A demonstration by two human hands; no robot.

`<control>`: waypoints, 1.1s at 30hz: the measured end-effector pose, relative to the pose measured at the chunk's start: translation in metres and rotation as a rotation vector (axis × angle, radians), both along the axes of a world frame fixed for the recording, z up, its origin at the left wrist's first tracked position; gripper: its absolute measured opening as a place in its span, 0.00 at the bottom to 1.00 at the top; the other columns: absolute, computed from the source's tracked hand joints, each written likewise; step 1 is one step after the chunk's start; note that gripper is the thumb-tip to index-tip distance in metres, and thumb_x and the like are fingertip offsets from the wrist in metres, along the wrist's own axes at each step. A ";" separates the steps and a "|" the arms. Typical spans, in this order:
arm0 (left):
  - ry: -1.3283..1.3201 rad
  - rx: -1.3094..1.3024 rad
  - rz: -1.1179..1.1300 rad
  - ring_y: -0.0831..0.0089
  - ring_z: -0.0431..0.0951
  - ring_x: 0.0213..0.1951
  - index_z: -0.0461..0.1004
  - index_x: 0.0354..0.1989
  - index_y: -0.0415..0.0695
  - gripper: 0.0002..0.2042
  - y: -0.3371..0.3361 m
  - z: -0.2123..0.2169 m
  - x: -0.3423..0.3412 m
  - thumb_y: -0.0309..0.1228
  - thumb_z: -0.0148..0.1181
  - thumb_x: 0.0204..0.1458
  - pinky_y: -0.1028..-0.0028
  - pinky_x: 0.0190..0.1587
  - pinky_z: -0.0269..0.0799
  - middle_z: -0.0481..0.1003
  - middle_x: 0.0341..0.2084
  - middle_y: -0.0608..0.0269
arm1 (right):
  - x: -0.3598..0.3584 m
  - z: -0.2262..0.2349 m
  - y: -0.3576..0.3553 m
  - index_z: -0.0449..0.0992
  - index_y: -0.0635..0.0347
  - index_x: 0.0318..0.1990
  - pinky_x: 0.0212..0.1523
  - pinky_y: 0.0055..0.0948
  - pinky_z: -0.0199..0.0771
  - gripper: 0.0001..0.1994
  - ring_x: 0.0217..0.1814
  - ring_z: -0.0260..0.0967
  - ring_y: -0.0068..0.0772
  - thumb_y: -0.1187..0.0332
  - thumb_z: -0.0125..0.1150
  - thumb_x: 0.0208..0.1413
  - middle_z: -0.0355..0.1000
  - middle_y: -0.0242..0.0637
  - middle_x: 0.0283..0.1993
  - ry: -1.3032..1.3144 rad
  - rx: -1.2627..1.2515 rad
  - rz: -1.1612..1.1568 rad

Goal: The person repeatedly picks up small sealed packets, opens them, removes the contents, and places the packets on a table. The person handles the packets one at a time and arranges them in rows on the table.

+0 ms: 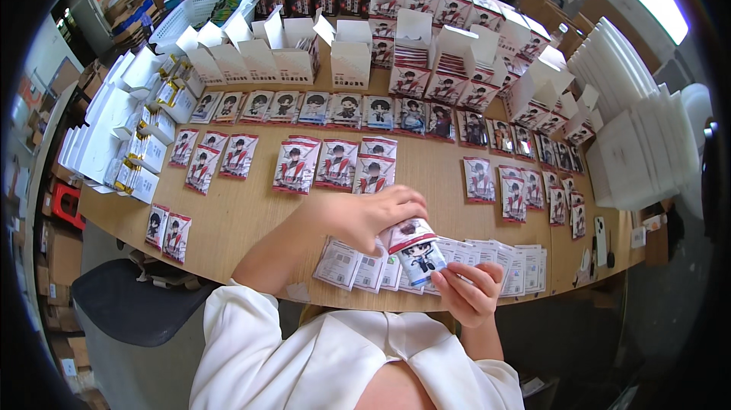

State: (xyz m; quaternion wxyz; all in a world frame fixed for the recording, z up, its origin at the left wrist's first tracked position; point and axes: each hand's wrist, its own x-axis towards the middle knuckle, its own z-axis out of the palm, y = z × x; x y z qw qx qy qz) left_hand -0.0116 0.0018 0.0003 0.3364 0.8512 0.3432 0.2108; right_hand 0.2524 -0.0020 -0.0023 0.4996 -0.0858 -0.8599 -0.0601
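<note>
"How much is shown done on the table [430, 166]?"
"Some boxes [410, 81] are stocked already; rows of packets [378, 113] are left unboxed"
"And the grip?"
"By left hand [371, 216] and right hand [470, 293], a red-and-white packet [412, 232] and a blue-and-white packet [420, 261] are gripped above the near edge, not yet placed"

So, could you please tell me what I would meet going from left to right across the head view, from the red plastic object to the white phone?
Red plastic object → near-left pair of packets → left hand → held blue-and-white packet → right hand → white phone.
</note>
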 end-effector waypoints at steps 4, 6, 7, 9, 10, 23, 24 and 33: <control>0.041 -0.370 -0.262 0.57 0.63 0.62 0.56 0.66 0.37 0.47 0.007 0.003 -0.021 0.32 0.74 0.34 0.66 0.64 0.59 0.64 0.60 0.50 | 0.003 0.013 0.006 0.83 0.54 0.28 0.32 0.27 0.58 0.09 0.37 0.76 0.26 0.74 0.77 0.36 0.76 0.26 0.33 -0.027 -0.098 0.081; 0.008 -0.361 -0.273 0.58 0.66 0.59 0.58 0.65 0.37 0.46 0.010 0.004 -0.023 0.34 0.76 0.34 0.65 0.62 0.62 0.66 0.58 0.51 | 0.004 0.014 0.008 0.83 0.54 0.28 0.32 0.27 0.59 0.09 0.35 0.76 0.27 0.75 0.76 0.36 0.76 0.28 0.32 0.009 -0.146 0.111; -0.010 -0.355 -0.281 0.58 0.67 0.58 0.59 0.65 0.37 0.46 0.011 0.007 -0.022 0.35 0.77 0.34 0.65 0.61 0.64 0.67 0.57 0.52 | 0.004 0.014 0.008 0.83 0.54 0.29 0.32 0.27 0.60 0.09 0.36 0.76 0.28 0.75 0.76 0.37 0.77 0.29 0.32 0.024 -0.147 0.099; -0.052 -0.432 -0.217 0.63 0.71 0.53 0.63 0.62 0.38 0.44 0.009 0.017 -0.018 0.37 0.79 0.33 0.66 0.53 0.70 0.70 0.53 0.55 | 0.008 0.013 0.008 0.83 0.54 0.31 0.33 0.27 0.61 0.10 0.37 0.77 0.29 0.75 0.76 0.37 0.78 0.30 0.33 0.051 -0.146 0.070; -0.085 -0.408 -0.211 0.65 0.71 0.53 0.64 0.61 0.38 0.43 0.009 0.019 -0.016 0.37 0.79 0.33 0.66 0.51 0.71 0.70 0.52 0.55 | 0.010 0.009 0.007 0.82 0.54 0.35 0.34 0.28 0.63 0.12 0.39 0.77 0.31 0.75 0.74 0.40 0.79 0.33 0.35 0.066 -0.153 0.007; -0.073 0.144 0.619 0.55 0.77 0.40 0.61 0.50 0.38 0.39 -0.009 0.017 0.046 0.44 0.78 0.33 0.65 0.42 0.75 0.71 0.40 0.51 | -0.020 -0.012 0.016 0.66 0.66 0.57 0.50 0.35 0.72 0.29 0.60 0.66 0.46 0.73 0.70 0.47 0.63 0.52 0.60 0.187 -0.893 0.020; -0.016 0.206 0.648 0.52 0.78 0.39 0.58 0.53 0.38 0.41 -0.010 0.014 0.051 0.44 0.77 0.34 0.62 0.40 0.76 0.70 0.41 0.50 | -0.025 -0.007 0.017 0.67 0.67 0.54 0.46 0.29 0.74 0.25 0.56 0.69 0.36 0.77 0.69 0.48 0.67 0.46 0.55 0.204 -0.893 0.026; 0.057 0.222 0.752 0.51 0.77 0.40 0.56 0.54 0.33 0.42 -0.012 -0.011 0.064 0.50 0.72 0.41 0.63 0.40 0.77 0.69 0.41 0.47 | -0.029 -0.015 0.040 0.66 0.69 0.53 0.45 0.21 0.74 0.17 0.47 0.72 0.22 0.84 0.58 0.56 0.72 0.38 0.47 0.237 -1.315 0.205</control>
